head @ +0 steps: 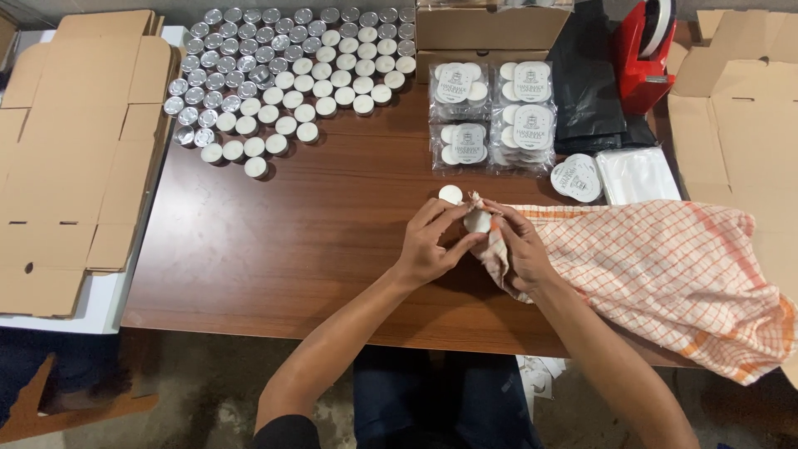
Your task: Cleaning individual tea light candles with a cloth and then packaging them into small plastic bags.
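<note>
Head view: candle, small, round and white, pinched between both hands just above the brown bench, near its middle. Left hand closed on the candle from the left, fingers curled over its top and near side. Right hand closed on a bunched corner of the orange-checked cloth, pressed against the candle from the right, so both hands met at the same spot, neither nearer than the other. Round candle, so no long axis to speak of; flat face tilted up toward the camera. Rest of the cloth spread rightward over the bench edge.

Second loose candle lying on the bench just beyond the left fingertips, apart from them. Farther back and left, many more white tealights in slanted rows, with silver-cupped ones behind. Clear packs of candles straight ahead, a cardboard box behind them, a red tape dispenser to the right. Flattened cartons left of the bench.
</note>
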